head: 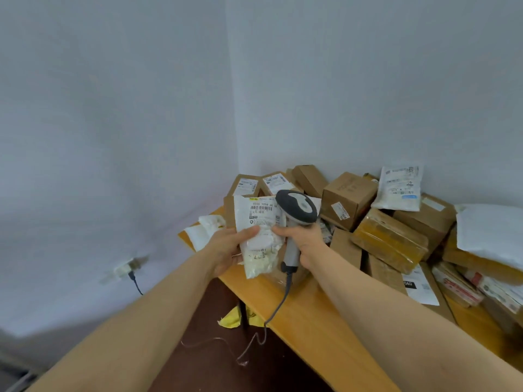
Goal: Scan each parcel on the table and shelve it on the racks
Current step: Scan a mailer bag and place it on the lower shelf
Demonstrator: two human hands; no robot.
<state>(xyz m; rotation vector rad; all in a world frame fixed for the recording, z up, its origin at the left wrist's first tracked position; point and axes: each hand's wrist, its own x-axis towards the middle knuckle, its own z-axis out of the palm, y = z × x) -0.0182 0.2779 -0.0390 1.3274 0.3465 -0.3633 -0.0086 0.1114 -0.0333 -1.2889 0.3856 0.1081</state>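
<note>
A small white parcel (259, 236) is held upright in the left hand (226, 250), thumb pressed across its front, label side facing the camera. It is kept in the air over the near left edge of the table (308, 329), clear of the wood. Right beside it, the grey scanner (297, 219) is gripped by its handle in the right hand (307, 244), fingers wrapped fully round; the scanner's head is set against the parcel's right edge, and whether the two touch cannot be told. A grey cable (276, 304) is seen trailing from the handle down over the table's front edge. Toward the far corner against the wall, cardboard boxes (348, 199) are heaped, and a white mailer (399, 188) is propped on top of them. At the right edge, more parcels are stacked. A yellow bag (235, 318) is seen on the floor beneath the table.
</note>
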